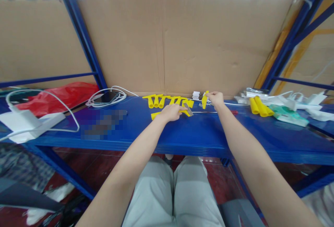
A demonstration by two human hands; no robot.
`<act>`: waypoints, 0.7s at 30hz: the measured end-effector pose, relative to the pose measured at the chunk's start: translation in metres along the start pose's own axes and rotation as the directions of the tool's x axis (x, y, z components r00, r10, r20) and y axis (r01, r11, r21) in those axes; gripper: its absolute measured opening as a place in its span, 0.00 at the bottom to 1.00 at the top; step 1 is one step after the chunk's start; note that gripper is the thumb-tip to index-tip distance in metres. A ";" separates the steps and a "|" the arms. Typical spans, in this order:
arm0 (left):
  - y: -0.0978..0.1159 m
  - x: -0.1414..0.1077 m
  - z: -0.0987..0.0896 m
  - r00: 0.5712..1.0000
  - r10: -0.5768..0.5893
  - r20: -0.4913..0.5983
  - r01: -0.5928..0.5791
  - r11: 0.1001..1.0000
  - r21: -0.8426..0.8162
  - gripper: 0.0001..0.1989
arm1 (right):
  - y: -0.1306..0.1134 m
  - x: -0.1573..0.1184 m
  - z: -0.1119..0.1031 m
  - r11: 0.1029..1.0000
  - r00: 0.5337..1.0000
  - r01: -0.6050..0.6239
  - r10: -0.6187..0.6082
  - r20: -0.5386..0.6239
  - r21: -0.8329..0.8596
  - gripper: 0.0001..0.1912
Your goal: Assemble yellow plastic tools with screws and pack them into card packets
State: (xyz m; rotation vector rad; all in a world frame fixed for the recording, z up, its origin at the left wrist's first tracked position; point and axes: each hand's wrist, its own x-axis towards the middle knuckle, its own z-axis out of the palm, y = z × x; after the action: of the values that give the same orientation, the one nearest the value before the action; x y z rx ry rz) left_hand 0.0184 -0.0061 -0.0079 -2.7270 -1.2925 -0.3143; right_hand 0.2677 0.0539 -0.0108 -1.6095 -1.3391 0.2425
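My left hand [171,112] is closed around a yellow scraper-like tool. Its yellow handle end [155,115] sticks out left of the wrist, and a flat grey metal blade [188,110] shows past the fingers. Farther right, my right hand [215,98] pinches a flat yellow piece [205,100] held upright above the table. Behind my left hand, several T-shaped yellow handles [161,101] lie in a row. Small white-and-metal parts [196,95] sit just behind the yellow piece. A screwdriver with a red handle [234,112] lies below my right hand, its thin shaft pointing left.
Cardboard [125,46] walls off the back of the blue table [198,133]. At left are a red bag [65,95], a coiled white cable [118,96] and a white power strip [23,124]. Yellow tubes [258,106] and a green packet [288,115] lie at right.
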 end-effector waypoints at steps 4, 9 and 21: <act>0.001 0.000 0.000 1.000 -0.006 0.002 0.006 1.000 -0.001 0.23 | -0.025 -0.012 0.000 0.943 0.990 -0.102 0.126 -0.057 0.317 0.04; 0.002 0.000 0.000 1.000 -0.006 -0.007 0.006 1.000 -0.001 0.23 | -0.049 -0.033 0.006 0.918 0.992 -0.119 0.096 0.080 0.378 0.05; 0.000 0.002 0.002 1.000 0.000 0.004 0.000 1.000 -0.017 0.21 | -0.060 -0.061 0.037 0.996 0.917 0.056 -0.080 0.390 0.073 0.09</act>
State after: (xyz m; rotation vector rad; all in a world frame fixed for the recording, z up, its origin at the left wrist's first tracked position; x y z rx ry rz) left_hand 0.0198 -0.0047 -0.0094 -2.7432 -1.2970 -0.3214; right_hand 0.1816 0.0173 -0.0083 -1.5090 -1.6709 0.5838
